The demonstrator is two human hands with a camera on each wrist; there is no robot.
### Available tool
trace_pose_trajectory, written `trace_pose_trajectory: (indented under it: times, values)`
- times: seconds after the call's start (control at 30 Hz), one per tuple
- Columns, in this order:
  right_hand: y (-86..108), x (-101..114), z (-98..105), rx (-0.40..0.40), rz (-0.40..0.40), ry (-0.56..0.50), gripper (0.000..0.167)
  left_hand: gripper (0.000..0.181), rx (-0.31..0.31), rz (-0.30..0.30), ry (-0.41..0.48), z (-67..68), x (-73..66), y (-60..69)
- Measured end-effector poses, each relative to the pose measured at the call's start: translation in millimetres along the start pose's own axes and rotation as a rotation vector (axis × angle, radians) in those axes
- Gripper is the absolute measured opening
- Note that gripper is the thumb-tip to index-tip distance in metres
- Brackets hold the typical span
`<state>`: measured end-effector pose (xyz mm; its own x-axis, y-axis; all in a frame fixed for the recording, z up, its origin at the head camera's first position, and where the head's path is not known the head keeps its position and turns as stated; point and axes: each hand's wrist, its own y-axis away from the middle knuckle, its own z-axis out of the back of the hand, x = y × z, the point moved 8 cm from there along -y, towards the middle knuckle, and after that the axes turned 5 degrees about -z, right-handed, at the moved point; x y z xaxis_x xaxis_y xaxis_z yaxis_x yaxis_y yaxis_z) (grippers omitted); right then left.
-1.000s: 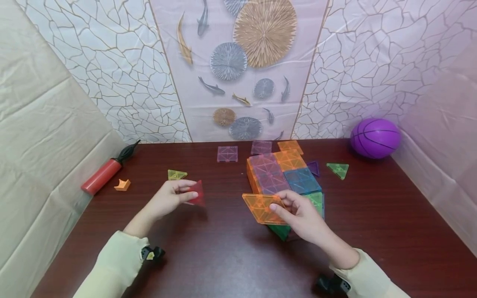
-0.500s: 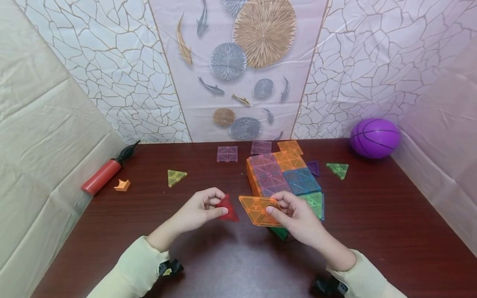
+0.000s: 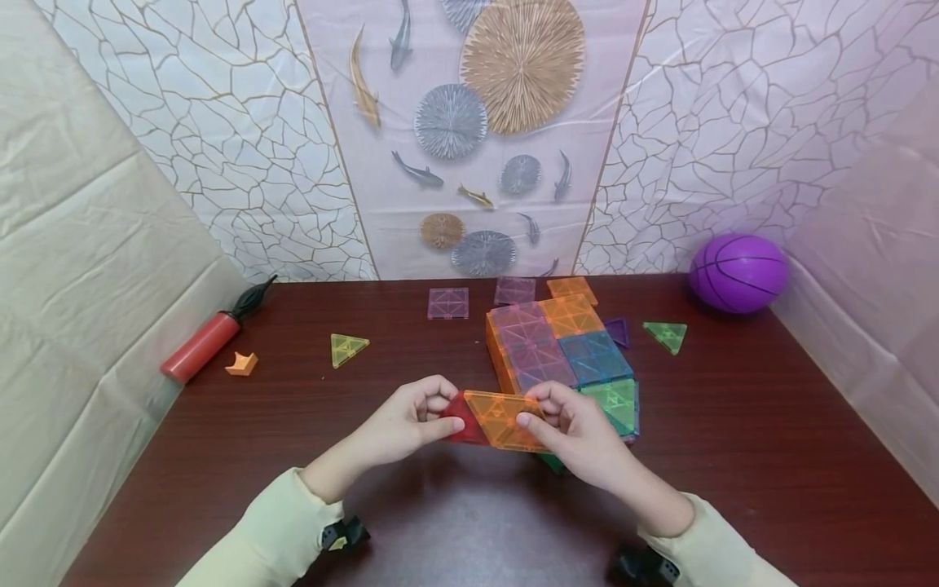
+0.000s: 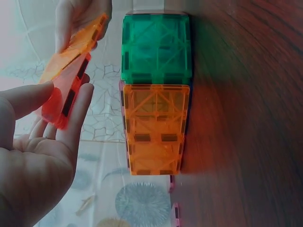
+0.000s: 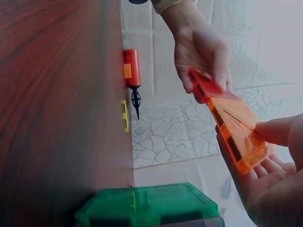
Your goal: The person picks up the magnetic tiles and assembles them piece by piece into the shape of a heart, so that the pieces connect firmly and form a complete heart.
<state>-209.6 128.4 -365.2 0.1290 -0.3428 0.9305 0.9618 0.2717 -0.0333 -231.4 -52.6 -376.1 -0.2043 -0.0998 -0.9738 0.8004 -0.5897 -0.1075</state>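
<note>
In the head view my left hand (image 3: 399, 424) pinches a red triangular magnetic tile (image 3: 471, 432) between thumb and fingers. My right hand (image 3: 594, 436) pinches an orange translucent magnetic tile piece (image 3: 502, 420) with a slanted left edge. The two pieces meet edge to edge, held above the table. Just behind the right hand stands a box-like block of magnetic tiles (image 3: 531, 346), with purple, orange, blue and green on top. Its green side (image 4: 156, 49) and orange side (image 4: 155, 127) show in the left wrist view. The right hand hides part of the block.
Loose on the table lie a yellow triangle tile (image 3: 348, 350), a green triangle tile (image 3: 666, 336) and purple squares including one at the back (image 3: 447, 303). A red hand pump (image 3: 201, 346) and small orange piece (image 3: 241, 364) lie left. A purple ball (image 3: 739, 273) sits back right.
My left hand has moved right with the red triangle tile, which now touches the orange piece's left edge. The right hand has barely shifted, still holding the orange piece.
</note>
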Motion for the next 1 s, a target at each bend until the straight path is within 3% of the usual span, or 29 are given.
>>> trace_pose_trajectory:
  times: [0.17, 0.27, 0.6, 0.73, 1.0]
  values:
    - [0.3, 0.1, -5.6, 0.008, 0.02, 0.025, 0.02, 0.022, 0.01, -0.002, -0.035, 1.4, 1.5, 1.1]
    - [-0.2, -0.4, -11.9, 0.018, 0.023, 0.051, 0.019, 0.022, 0.023, -0.005, -0.101, 5.7, 5.1, 3.6]
    - [-11.0, -3.2, -49.8, 0.058, 0.048, 0.079, 0.014, 0.011, 0.055, -0.048, -0.25, 27.0, 13.9, 15.1]
    - [-22.4, -7.1, -65.3, 0.046, 0.032, 0.043, 0.013, 0.009, 0.027, -0.047, -0.305, 43.7, 21.1, 17.0]
    - [-50.4, -23.4, -85.1, -0.074, 0.008, 0.014, 0.012, 0.008, -0.07, -0.013, -0.402, 73.7, 43.9, 13.3]
